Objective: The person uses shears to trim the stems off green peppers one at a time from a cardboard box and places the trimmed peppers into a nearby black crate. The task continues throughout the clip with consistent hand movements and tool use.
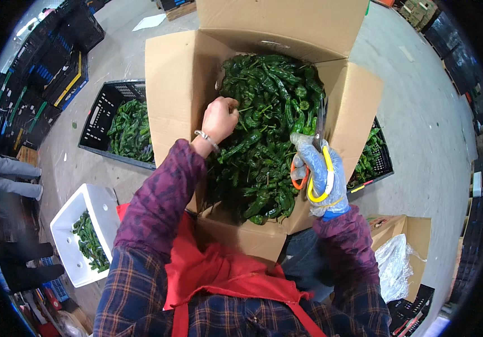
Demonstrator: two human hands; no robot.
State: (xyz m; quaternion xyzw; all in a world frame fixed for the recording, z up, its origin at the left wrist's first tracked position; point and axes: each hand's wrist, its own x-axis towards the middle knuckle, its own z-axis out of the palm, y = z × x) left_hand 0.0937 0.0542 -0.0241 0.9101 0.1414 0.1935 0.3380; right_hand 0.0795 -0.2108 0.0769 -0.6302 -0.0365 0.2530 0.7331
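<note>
An open cardboard box [170,84] stands before me, with wrinkled green peppers [266,122] heaped inside. My left hand [220,119], bare and with a bracelet at the wrist, is over the left side of the heap. Its fingers are curled close to a pepper stem; whether they pinch anything is hidden. In a clear plastic glove, my right hand [323,172] holds a pair of scissors [320,122] with one orange and one yellow handle loop. The blades point away from me along the box's right inner wall, above the peppers.
Black plastic crates with green peppers stand left [98,122] and right [378,168] of the box. A white foam box [68,252] with more peppers is at lower left. At lower right, a cardboard carton [418,244] holds plastic film. Stacked black crates [39,76] line the left; people's legs [14,175] show there.
</note>
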